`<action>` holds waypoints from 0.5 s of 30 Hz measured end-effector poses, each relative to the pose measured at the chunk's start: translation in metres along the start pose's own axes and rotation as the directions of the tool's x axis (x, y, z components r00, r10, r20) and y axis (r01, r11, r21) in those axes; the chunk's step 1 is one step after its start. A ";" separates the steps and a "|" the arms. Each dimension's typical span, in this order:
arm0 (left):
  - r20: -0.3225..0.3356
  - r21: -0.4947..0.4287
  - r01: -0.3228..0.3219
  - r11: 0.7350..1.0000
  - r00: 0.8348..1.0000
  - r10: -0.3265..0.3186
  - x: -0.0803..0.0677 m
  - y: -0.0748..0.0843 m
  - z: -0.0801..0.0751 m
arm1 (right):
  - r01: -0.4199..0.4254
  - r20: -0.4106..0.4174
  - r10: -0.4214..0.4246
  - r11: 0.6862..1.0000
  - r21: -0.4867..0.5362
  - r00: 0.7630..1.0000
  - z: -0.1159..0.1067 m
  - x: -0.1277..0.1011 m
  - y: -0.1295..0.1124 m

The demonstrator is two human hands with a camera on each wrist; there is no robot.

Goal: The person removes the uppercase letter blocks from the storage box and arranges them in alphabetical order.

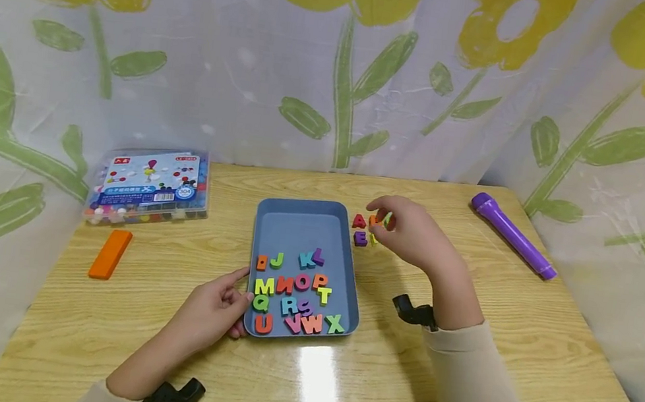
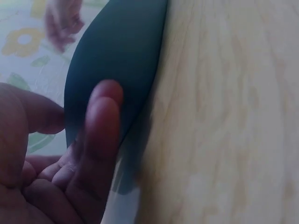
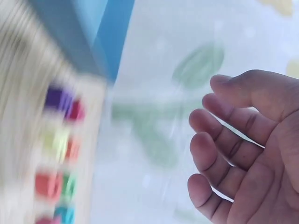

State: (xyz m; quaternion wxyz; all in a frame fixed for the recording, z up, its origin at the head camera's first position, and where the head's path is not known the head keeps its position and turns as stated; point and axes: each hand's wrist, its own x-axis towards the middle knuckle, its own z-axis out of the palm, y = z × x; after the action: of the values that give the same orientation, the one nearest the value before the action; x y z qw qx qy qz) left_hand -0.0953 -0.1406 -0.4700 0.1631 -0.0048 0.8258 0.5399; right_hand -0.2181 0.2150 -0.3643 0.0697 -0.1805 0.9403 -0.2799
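Low in the head view, left of centre, the left hand (image 1: 213, 311) rests on the surface (image 1: 456, 389) with relaxed, nearly straight fingers touching the left rim of the blue tray (image 1: 306, 226); the left wrist view shows a fingertip against the tray's dark outer wall. The tray is a shallow rounded rectangle at the centre of the frame. Its near half holds rows of coloured foam letters (image 1: 294, 294): orange, green, teal, purple, yellow, pink and red, reading J, K, L, then M, N, O, P, T, and down to U, V, W, X.

Just right of the tray's far corner, the right hand (image 1: 406, 227) hovers with fingers loosely curled over a small cluster of loose letters (image 1: 362, 229), a red A and a purple E among them. Whether it pinches one I cannot tell; the right wrist view is blurred.

The surface is pale wood grain with a glare patch near the bottom. An orange block (image 1: 110, 254) lies at left, a clear plastic box (image 1: 147, 188) behind it, and a purple marker (image 1: 512, 234) at upper right. Behind hangs a white curtain (image 1: 226, 51) printed with yellow flowers and green leaves.
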 end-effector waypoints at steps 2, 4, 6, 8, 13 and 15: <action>-0.008 -0.026 0.015 1.000 1.000 -0.015 0.001 -0.001 0.001 | 0.055 0.022 -0.055 0.998 -0.006 0.998 0.008 0.008 -0.018; -0.021 -0.051 0.028 0.998 0.999 -0.029 0.002 -0.001 0.002 | 0.107 0.049 -0.106 0.994 -0.021 0.993 0.019 0.017 -0.033; -0.040 -0.070 0.038 0.997 0.998 -0.041 0.003 -0.001 0.002 | 0.153 0.088 -0.150 0.988 -0.033 0.985 0.031 0.026 -0.045; -0.055 -0.081 0.040 0.996 0.997 -0.044 0.003 -0.001 0.002 | 0.190 0.129 -0.183 0.981 -0.042 0.975 0.042 0.035 -0.056; -0.090 -0.071 0.050 0.996 0.994 -0.056 0.002 -0.001 -0.001 | 0.221 0.222 -0.204 0.974 -0.055 0.954 0.067 0.055 -0.075; -0.094 -0.067 0.048 0.997 0.994 -0.054 0.002 -0.001 -0.003 | 0.221 0.257 -0.193 0.972 -0.082 0.947 0.078 0.062 -0.084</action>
State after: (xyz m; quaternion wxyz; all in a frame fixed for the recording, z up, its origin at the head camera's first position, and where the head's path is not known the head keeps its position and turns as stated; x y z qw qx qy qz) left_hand -0.0979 -0.1430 -0.4704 0.1368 -0.0573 0.8145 0.5609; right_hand -0.2324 0.0872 -0.3851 0.1465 -0.3152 0.9141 -0.2087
